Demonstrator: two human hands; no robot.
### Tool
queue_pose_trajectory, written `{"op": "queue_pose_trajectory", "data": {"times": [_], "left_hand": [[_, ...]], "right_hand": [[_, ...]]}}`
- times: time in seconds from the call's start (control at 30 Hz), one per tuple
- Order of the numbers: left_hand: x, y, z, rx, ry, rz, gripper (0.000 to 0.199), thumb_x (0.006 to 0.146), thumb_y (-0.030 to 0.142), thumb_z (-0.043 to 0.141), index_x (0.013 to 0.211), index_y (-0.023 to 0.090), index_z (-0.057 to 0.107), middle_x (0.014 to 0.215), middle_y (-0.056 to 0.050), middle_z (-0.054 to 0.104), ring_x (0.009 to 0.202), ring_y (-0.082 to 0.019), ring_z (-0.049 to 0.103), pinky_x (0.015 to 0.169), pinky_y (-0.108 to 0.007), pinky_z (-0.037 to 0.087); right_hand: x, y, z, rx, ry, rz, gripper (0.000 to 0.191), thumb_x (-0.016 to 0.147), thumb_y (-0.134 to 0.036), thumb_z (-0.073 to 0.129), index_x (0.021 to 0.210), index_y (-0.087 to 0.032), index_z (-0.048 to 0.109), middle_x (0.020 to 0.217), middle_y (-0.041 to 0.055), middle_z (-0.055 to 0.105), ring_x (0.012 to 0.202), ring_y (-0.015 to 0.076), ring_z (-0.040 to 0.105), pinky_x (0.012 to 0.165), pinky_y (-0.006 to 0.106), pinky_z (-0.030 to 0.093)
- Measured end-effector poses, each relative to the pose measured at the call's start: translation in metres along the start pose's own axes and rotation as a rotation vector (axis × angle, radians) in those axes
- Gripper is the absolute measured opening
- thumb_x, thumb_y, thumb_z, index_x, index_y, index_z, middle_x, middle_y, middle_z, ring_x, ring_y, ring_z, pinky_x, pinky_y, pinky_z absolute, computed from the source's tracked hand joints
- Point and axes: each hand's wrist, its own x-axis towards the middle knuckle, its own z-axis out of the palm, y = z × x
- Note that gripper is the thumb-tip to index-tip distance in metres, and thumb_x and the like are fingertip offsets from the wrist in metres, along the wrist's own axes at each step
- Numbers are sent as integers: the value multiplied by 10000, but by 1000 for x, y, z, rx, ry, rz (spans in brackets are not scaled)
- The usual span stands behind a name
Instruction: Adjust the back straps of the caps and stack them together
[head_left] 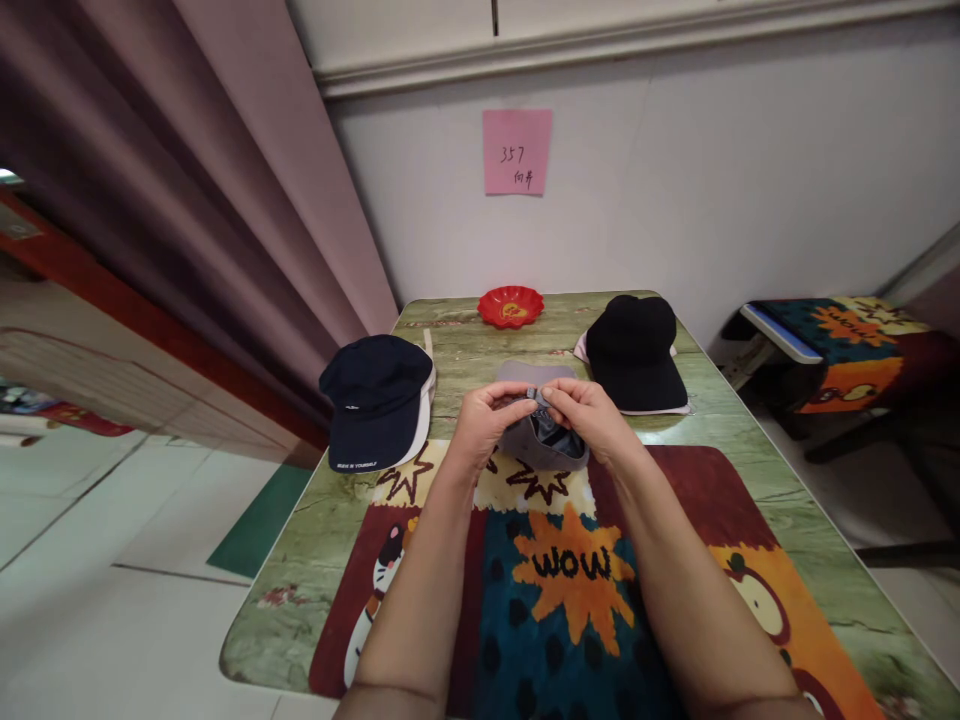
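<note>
A grey cap rests on the table with its brim toward the wall and its inside partly showing. My left hand pinches the cap's back strap from the left. From the right, my right hand pinches the same strap, the fingertips of both hands nearly touching. To the left lies a navy cap stacked on a white one. On the right, a black cap sits over a pale pink one.
A red scalloped dish stands at the back of the green table. A colourful mat lies under my forearms. A pink note is on the wall. A covered stool stands at the right, a curtain at the left.
</note>
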Motion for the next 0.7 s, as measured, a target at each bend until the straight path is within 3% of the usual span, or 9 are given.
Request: {"op": "queue_pose_trajectory", "data": {"times": [0.27, 0.5, 0.6, 0.7], "left_hand": [[2, -4, -1, 75, 27, 81, 326, 578, 284, 903, 864, 164, 804, 856, -61, 777, 770, -188, 692, 768, -311, 553], [3, -6, -2, 139, 49, 143, 344, 637, 287, 870, 915, 168, 706, 788, -17, 707, 721, -141, 647, 716, -257, 498], [3, -6, -1, 142, 50, 158, 348, 623, 318, 878, 774, 177, 598, 700, 25, 625, 655, -111, 590, 667, -232, 458], [2, -5, 0, 158, 14, 173, 325, 633, 328, 864, 730, 174, 594, 728, 9, 620, 695, -121, 585, 694, -242, 457]], "right_hand": [[0, -1, 10, -7, 61, -46, 380, 822, -543, 640, 656, -207, 579, 554, -28, 518, 492, 104, 383, 498, 259, 300], [1, 3, 6, 4, 19, -82, 419, 801, -504, 730, 1047, -170, 672, 619, -39, 587, 554, 119, 487, 552, 254, 365], [2, 5, 3, -17, -16, -92, 421, 791, -481, 743, 1059, -160, 694, 605, -49, 564, 556, 117, 476, 558, 256, 355], [2, 7, 1, -21, -35, -99, 404, 782, -457, 750, 1053, -161, 706, 609, -57, 540, 550, 110, 453, 552, 255, 337]]}}
